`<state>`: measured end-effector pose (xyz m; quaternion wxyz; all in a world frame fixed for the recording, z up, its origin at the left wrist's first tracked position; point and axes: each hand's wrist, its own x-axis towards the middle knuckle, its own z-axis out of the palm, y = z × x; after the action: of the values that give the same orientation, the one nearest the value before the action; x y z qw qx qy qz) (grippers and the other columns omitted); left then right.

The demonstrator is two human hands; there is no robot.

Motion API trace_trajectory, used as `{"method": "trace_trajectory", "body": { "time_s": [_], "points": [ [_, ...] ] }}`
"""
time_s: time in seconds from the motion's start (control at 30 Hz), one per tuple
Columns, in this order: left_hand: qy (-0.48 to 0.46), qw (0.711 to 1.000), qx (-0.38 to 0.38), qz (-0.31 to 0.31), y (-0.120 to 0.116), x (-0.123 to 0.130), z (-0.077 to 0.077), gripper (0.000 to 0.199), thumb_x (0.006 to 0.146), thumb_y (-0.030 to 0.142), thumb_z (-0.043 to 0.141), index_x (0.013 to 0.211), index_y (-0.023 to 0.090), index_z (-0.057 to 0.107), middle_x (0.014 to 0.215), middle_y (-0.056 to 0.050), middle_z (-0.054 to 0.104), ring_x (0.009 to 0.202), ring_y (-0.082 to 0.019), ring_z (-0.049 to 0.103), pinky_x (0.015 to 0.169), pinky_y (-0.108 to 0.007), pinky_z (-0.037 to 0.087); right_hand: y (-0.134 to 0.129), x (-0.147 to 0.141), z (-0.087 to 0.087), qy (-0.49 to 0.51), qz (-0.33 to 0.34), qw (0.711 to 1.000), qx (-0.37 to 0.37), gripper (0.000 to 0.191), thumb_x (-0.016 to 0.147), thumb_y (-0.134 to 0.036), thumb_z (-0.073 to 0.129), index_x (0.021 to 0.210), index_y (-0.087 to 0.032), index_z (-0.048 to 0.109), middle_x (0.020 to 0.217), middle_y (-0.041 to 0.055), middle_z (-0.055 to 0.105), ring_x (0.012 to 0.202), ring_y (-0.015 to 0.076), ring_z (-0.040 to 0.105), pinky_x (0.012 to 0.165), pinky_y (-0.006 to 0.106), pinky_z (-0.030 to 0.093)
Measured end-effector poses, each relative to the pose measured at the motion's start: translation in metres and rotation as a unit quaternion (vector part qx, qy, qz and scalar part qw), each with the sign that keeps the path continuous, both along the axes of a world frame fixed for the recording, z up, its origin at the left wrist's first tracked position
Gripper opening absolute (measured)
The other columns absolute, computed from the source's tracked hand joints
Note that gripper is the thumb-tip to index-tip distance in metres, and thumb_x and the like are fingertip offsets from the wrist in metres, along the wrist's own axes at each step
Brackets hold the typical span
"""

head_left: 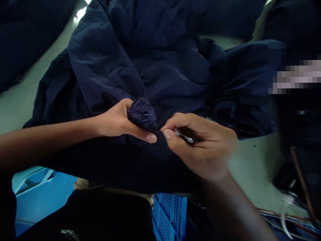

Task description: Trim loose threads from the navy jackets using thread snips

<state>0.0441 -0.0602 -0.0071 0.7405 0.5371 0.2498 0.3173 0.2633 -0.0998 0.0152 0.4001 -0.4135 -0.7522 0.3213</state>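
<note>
In the middle of the frame, the left hand is closed in a firm pinch on the gathered cuff of the navy garment, which spreads across the centre and top. Just right of it, the right hand is curled, thumb and forefinger nipped together, around a small metal tool, perhaps snips, too covered to be sure. Careful handling calls for holding the gathers steady and keeping the left thumb clear of the tool.
</note>
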Motion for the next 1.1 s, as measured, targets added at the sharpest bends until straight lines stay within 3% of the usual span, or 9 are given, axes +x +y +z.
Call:
{"method": "trace_trajectory", "body": {
  "time_s": [0.2,0.73,0.93,1.1],
  "points": [
    [0.013,1.000,-0.002,-0.003,0.0004,-0.0013,0.0009,0.028,0.064,0.015,0.097,0.065,0.011,0.070,0.070,0.001,0.064,0.065,-0.008,0.061,0.063,-0.021,0.052,0.0022,0.0024,0.0021,-0.004,0.026,1.000,0.009,0.022,0.084,-0.007,0.073,0.089,-0.028,0.074,0.074,-0.0056,0.072,0.056,0.0119,0.061,0.051,0.028,0.050],
    [0.007,1.000,-0.014,-0.009,-0.0017,0.0002,0.0006,0.025,0.061,0.011,0.098,0.069,0.011,0.075,0.071,0.000,0.069,0.066,-0.009,0.064,0.066,-0.021,0.054,0.0059,0.0010,0.0029,-0.028,0.073,0.995,0.066,0.014,0.089,-0.012,0.073,0.088,-0.026,0.069,0.071,-0.0040,0.069,0.056,0.0114,0.063,0.053,0.027,0.052],
    [0.015,1.000,-0.007,0.005,-0.0032,0.0018,0.0010,0.024,0.065,0.014,0.096,0.067,0.010,0.073,0.069,0.000,0.066,0.063,-0.007,0.060,0.062,-0.019,0.052,0.0004,-0.0011,0.0019,-0.060,0.050,0.995,0.067,0.016,0.087,-0.013,0.071,0.086,-0.026,0.063,0.070,-0.0037,0.066,0.057,0.0124,0.060,0.057,0.030,0.051],
    [0.020,1.000,0.001,-0.008,-0.0015,-0.0006,0.0014,0.025,0.066,0.010,0.095,0.065,0.009,0.069,0.068,0.001,0.063,0.065,-0.008,0.061,0.063,-0.020,0.051,0.0007,-0.0023,0.0012,-0.030,0.033,0.998,0.043,0.018,0.082,-0.009,0.071,0.082,-0.026,0.064,0.067,-0.0055,0.064,0.053,0.0112,0.055,0.052,0.029,0.047]
  ]
}}
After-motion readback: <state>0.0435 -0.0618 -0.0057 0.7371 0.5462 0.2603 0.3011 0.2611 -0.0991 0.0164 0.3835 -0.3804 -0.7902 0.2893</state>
